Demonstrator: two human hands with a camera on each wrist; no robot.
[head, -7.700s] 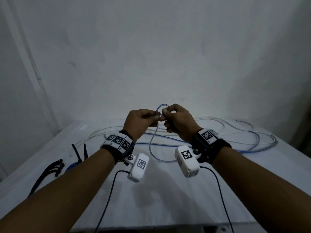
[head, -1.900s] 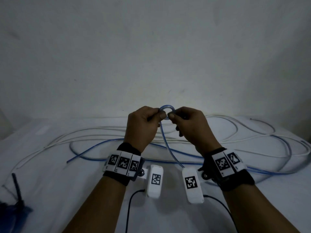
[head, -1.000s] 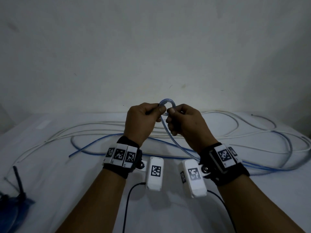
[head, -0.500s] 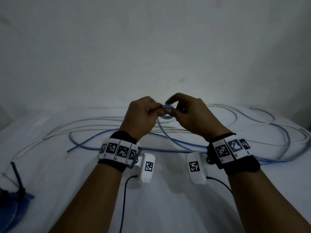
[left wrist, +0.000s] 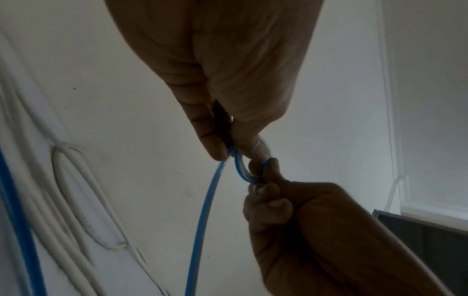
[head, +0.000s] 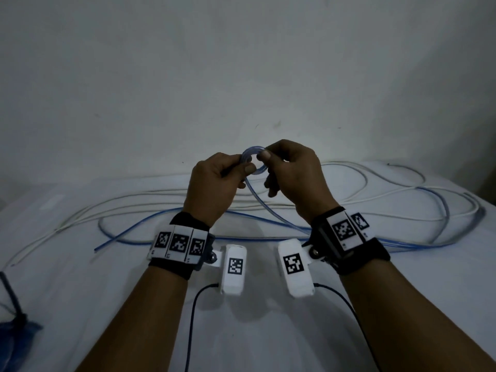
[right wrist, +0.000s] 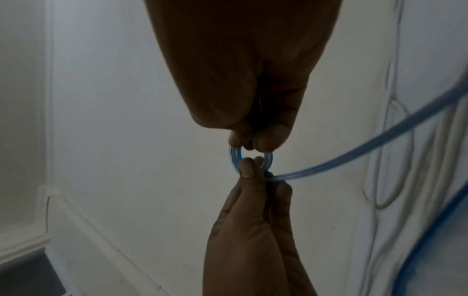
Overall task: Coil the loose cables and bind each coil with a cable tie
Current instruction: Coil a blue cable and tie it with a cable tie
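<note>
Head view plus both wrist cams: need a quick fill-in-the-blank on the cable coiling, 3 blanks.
1. Both hands hold a small coil wound from the translucent ____ cable.
2. The left hand and the right hand each ____ the coil between thumb and fingertips.
3. The loose thin white cable lies on the white ____, untouched.

Missing words: blue; pinch; table

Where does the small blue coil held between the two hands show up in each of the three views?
Head: small blue coil above centre, between both hands' fingertips.
Left wrist: centre, slightly right, below the left hand.
Right wrist: centre, under the right hand.
Shared landmark: the blue cable tail leaving the coil.
</note>
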